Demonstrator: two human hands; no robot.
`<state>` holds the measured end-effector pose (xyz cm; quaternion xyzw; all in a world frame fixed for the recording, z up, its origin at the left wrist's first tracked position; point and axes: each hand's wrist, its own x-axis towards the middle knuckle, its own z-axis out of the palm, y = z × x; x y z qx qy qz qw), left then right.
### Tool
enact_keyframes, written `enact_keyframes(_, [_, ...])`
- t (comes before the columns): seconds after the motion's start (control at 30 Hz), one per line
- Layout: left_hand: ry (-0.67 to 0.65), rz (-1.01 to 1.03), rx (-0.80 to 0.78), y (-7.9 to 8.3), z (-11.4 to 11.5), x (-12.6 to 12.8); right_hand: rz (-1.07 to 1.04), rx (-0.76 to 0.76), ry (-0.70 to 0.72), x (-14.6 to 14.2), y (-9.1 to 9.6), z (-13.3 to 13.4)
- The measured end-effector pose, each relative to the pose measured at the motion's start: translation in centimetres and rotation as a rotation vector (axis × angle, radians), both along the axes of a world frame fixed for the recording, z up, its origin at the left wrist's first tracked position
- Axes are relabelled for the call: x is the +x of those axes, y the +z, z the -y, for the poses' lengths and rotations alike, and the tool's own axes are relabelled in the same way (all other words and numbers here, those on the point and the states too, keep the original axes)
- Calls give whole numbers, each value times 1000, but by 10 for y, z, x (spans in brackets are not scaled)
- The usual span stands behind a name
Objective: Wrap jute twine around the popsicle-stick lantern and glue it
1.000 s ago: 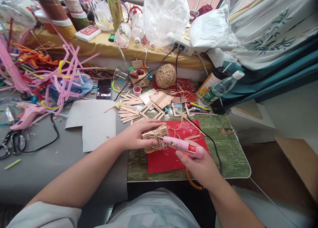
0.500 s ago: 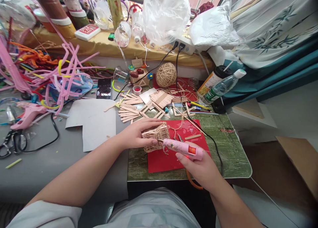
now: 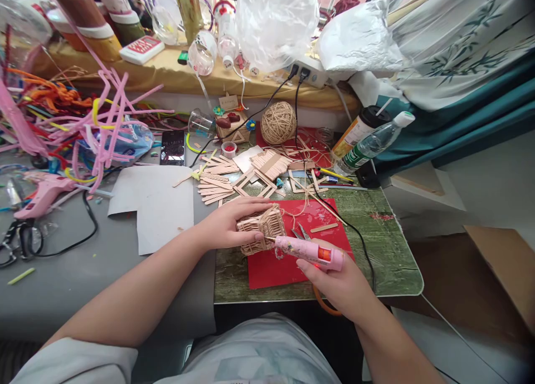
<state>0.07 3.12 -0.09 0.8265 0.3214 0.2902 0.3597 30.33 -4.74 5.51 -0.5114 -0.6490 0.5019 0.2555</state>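
Observation:
My left hand (image 3: 234, 223) is closed around a small box-like piece woven from twine and sticks (image 3: 267, 223), tilted over a red sheet (image 3: 284, 272). In my right hand (image 3: 338, 281) is a pink hot glue gun (image 3: 307, 251), its metal nozzle pointing left at the woven piece, close to my left fingertips. Whether the nozzle touches the twine I cannot tell. Behind the glue gun, scissors (image 3: 301, 232) lie on the red sheet, their orange handle partly hidden by my right hand. A loose craft stick (image 3: 324, 228) rests nearby.
Craft sticks (image 3: 215, 186) and a twine ball (image 3: 279, 123) lie beyond my hands. A black cable (image 3: 355, 233) crosses the table's right side. A plastic bottle (image 3: 371, 144) leans at the back right. Pink pipe cleaners (image 3: 111, 105) and a second glue gun (image 3: 45, 194) are on the left.
The woven piece has turned slightly in my left hand, and the glue gun has shifted a little to the right. More of the scissors' blades shows. The whole view has moved slightly.

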Motion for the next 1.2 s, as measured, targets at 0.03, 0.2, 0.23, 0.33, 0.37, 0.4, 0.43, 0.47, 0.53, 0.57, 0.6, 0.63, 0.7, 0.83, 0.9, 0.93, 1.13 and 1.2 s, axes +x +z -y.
enact_keyframes(0.03, [1, 0, -2, 0, 0, 0, 2, 4, -2, 1, 0, 0])
enact_keyframes(0.2, [-4, -14, 12, 1, 1, 0, 15, -1, -7, 2, -1, 1])
enact_keyframes(0.23, [-3, -18, 11, 1, 0, 0, 17, -2, -11, 2, -1, 1])
enact_keyframes(0.33, [3, -21, 2, 1, 0, 0, 24, -7, -5, 3, 0, 2])
enact_keyframes(0.37, [3, -19, 1, 1, 0, 0, 25, -10, 1, 3, 0, 2])
enact_keyframes(0.4, [2, -16, 1, 0, 0, 0, 25, -12, 8, 3, 1, 3])
enact_keyframes(0.43, [1, -15, 2, 0, -1, 0, 26, -13, 17, 3, 1, 3])
enact_keyframes(0.47, [0, -15, 3, 0, 0, 0, 26, -9, 24, 3, 2, 3])
enact_keyframes(0.53, [0, -20, 1, 0, 0, 0, 20, 8, 30, 3, 2, 3])
enact_keyframes(0.57, [2, -21, 1, 0, 0, 0, 17, 16, 29, 3, 3, 3])
enact_keyframes(0.6, [3, -22, 0, 0, 0, 0, 13, 24, 27, 3, 3, 2])
enact_keyframes(0.63, [2, -22, 0, 0, 0, 0, 10, 28, 25, 3, 3, 2])
enact_keyframes(0.7, [-2, -23, 0, 1, 1, 0, 14, 30, 22, 3, 3, 2])
enact_keyframes(0.83, [2, -22, 3, 1, 1, 0, 39, 33, 11, 0, 2, 4])
enact_keyframes(0.9, [4, -20, 6, 1, 1, 0, 46, 34, 7, -1, 1, 6])
enact_keyframes(0.93, [4, -19, 7, 1, 1, 0, 49, 33, 10, -1, 1, 6])
enact_keyframes(1.13, [0, -12, 9, 0, -1, 0, 59, 9, 44, 2, 3, 7])
enact_keyframes(1.2, [-1, -5, 4, -1, -1, 0, 60, 3, 48, 3, 3, 6])
